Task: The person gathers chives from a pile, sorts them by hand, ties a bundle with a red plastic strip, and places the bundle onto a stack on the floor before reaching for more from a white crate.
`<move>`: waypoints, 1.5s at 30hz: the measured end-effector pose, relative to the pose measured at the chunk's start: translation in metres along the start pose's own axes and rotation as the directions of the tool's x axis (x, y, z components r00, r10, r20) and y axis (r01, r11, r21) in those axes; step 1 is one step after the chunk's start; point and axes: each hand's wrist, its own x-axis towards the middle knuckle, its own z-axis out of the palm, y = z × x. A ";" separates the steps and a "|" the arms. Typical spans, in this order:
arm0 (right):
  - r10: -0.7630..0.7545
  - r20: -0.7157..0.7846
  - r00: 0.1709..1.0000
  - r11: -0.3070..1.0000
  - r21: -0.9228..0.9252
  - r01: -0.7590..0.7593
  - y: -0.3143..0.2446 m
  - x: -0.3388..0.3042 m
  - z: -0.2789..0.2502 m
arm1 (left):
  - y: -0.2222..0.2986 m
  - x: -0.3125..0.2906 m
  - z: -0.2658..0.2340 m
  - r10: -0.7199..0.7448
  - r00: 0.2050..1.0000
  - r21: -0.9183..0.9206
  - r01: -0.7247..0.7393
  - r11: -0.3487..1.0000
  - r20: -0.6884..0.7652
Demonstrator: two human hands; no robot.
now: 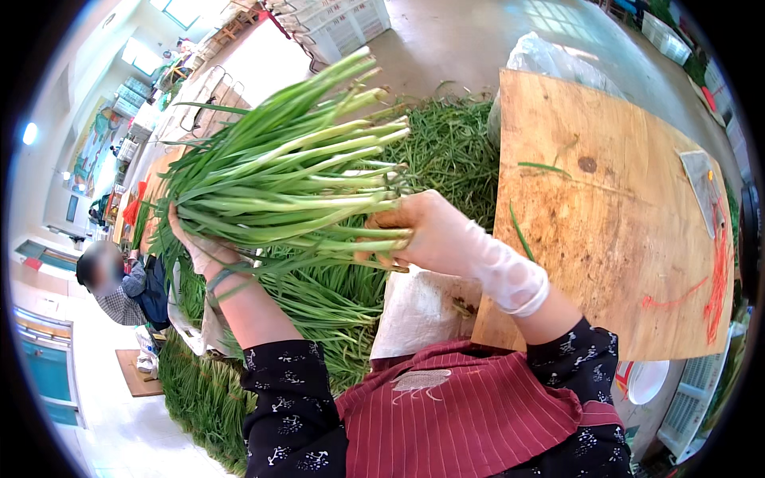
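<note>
1. I see both hands raised in front of me, sharing one thick bundle of long green chive stalks with pale cut ends, held up in the air above the heap below.
2. My left hand, in a thin clear glove, is closed around the leafy underside of the bundle, fingers wrapped under it.
3. My right hand, also in a thin clear glove, is curled shut on the pale cut ends, the stalk tips poking out past its fingers.
4. Beneath the bundle lies a wide heap of loose green stalks, spreading down to my left.
5. To my right sits a large bare plywood board serving as a desk, stained and scuffed, with a few stray green blades on it.
6. A flat grey knife blade lies near the desk's far right edge, with red strings just beside it.
7. A white sack rests between the heap and the desk.
8. The room is a bright hall with a pale polished concrete floor; white crates stand far off.
9. A seated person in a checked top works at my far left.
</note>
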 end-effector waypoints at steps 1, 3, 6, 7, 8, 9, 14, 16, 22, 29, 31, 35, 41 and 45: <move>-0.042 -0.013 0.999 0.921 -0.387 0.034 -0.005 -0.009 -0.003 | 0.002 0.006 -0.016 0.031 0.998 0.042 -0.033 0.999 0.052; -0.194 0.263 0.945 0.715 -0.622 0.320 -0.016 -0.015 -0.035 | 0.010 0.011 -0.029 -0.044 0.998 0.083 0.041 0.996 0.037; -0.219 -0.202 0.955 0.794 -0.605 0.054 -0.014 -0.017 -0.082 | 0.005 0.014 -0.027 -0.011 1.000 0.159 0.013 0.987 -0.013; -0.399 -0.220 0.890 0.540 -0.841 0.034 0.002 -0.005 -0.115 | -0.001 0.015 -0.021 -0.010 1.000 0.168 0.012 0.986 -0.015; -0.541 -0.196 0.817 0.474 -0.874 0.104 0.007 0.003 -0.117 | -0.003 0.016 -0.018 -0.008 1.000 0.173 0.011 0.985 -0.017; -0.671 -0.158 0.725 0.394 -0.904 0.168 0.009 0.013 -0.108 | -0.003 0.015 -0.019 0.003 1.000 0.178 0.001 0.984 -0.026; -0.480 -0.106 0.871 0.750 -0.564 0.345 -0.022 0.042 -0.030 | -0.006 0.010 -0.014 0.017 0.999 0.194 -0.009 0.981 -0.041; -0.430 -0.056 0.901 0.783 -0.520 0.341 -0.030 0.050 -0.023 | -0.004 0.010 -0.018 0.020 0.999 0.205 -0.010 0.979 -0.048; -0.413 -0.144 0.899 0.746 -0.620 0.244 -0.029 0.022 -0.060 | 0.009 0.022 -0.022 0.050 0.997 0.262 -0.032 0.965 -0.062; -0.305 -0.406 0.861 0.208 -0.911 -0.356 0.035 0.050 -0.149 | 0.033 0.021 0.015 0.143 0.988 0.352 -0.157 0.923 0.065; -0.082 -0.382 0.921 0.840 -0.523 -0.143 0.033 0.062 -0.113 | 0.038 0.010 0.041 0.164 0.981 0.313 -0.189 0.931 0.105; -0.325 0.032 0.945 0.794 0.553 0.254 0.029 0.096 -0.069 | 0.052 0.034 0.076 0.178 0.973 0.179 -0.203 0.963 0.147; -0.399 0.045 0.916 0.887 0.272 0.373 0.007 0.068 -0.089 | 0.073 0.025 0.121 0.184 0.971 0.043 -0.192 0.980 0.155; -0.220 -0.189 0.957 0.864 -0.493 0.101 0.008 0.029 -0.164 | 0.068 -0.006 0.170 0.281 0.954 0.062 -0.288 0.956 0.108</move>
